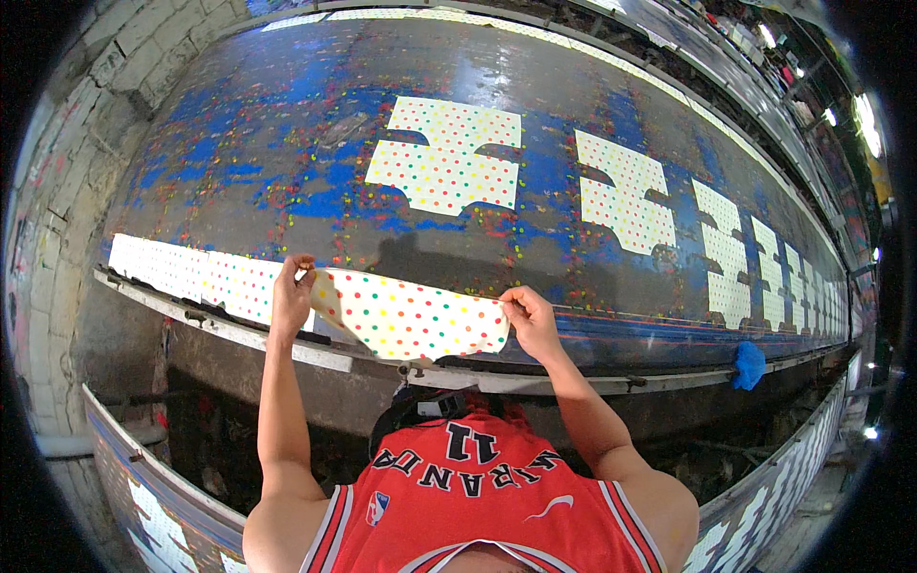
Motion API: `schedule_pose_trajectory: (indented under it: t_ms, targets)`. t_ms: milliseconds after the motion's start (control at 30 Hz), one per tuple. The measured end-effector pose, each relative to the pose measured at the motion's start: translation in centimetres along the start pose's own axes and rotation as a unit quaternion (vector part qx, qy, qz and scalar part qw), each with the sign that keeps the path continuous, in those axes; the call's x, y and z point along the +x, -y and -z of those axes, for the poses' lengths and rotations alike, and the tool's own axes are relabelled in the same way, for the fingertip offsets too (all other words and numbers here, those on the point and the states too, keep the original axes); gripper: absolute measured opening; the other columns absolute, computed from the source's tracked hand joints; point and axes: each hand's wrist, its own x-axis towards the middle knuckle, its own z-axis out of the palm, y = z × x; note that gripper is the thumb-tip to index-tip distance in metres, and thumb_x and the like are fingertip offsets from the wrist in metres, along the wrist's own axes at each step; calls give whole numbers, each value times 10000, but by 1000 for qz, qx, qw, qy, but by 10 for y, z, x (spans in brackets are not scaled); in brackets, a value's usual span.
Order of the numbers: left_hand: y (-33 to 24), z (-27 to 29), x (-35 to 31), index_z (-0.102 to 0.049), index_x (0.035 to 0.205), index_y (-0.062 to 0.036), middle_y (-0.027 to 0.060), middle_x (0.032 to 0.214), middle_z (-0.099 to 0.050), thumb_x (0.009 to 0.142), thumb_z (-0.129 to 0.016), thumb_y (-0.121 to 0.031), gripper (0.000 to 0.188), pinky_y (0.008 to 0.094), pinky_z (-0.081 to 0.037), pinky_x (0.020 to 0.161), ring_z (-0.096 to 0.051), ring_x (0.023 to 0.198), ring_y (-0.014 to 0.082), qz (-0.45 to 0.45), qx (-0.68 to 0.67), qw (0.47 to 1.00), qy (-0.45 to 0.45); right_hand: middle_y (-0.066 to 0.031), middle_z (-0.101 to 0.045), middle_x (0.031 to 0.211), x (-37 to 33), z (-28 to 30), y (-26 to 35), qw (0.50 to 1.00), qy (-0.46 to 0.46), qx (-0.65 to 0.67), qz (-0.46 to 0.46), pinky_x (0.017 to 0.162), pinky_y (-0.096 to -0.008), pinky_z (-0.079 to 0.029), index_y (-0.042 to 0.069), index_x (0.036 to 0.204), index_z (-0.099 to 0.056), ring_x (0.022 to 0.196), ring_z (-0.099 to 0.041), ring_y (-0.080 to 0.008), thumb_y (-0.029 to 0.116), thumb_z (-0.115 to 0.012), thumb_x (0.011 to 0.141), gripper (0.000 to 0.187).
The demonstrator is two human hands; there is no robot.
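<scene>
Left hand [292, 298], right hand [533, 323]: fingers clamped on opposite ends of dotted white piece [415, 320] near bench [554, 95] edge; dotted cutouts [447, 162] beyond.

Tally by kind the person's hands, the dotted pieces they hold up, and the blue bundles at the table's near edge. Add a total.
Left hand plus right hand: 2 hands
Held dotted piece: 1
Blue bundle: 1
Total: 4

Left out: the notched dotted pieces lying flat; the farthest are too small to count.
</scene>
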Motion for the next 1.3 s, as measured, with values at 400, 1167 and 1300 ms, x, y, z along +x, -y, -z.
schedule_pose_trajectory:
  t_ms: [400,1167,1300]
  targets:
    - [37,-17,-14,-579,1145,10,86,1040,-607,968,-561,32,180,306,-492,847,-574,969,175,55,-74,995,30,24,-626,852,-8,9,-18,997,52,17,-51,645,-231,-425,9,1024,-613,722,-515,-38,44,-589,982,60]
    - [55,-38,20,-607,1141,41,147,1065,-683,940,-591,7,205,348,-517,827,-641,947,208,41,19,994,97,-59,-677,894,-1,1,-56,985,27,-1,-172,648,-278,-504,-18,1068,-626,736,-608,-95,47,-552,988,127]
    - [50,-37,34,-620,1125,48,144,1020,-692,946,-591,-15,192,339,-527,667,-653,755,177,93,12,987,133,-95,-682,926,11,4,-55,982,26,-84,-164,581,-296,-546,-19,1120,-615,719,-677,-134,83,-533,1007,173]
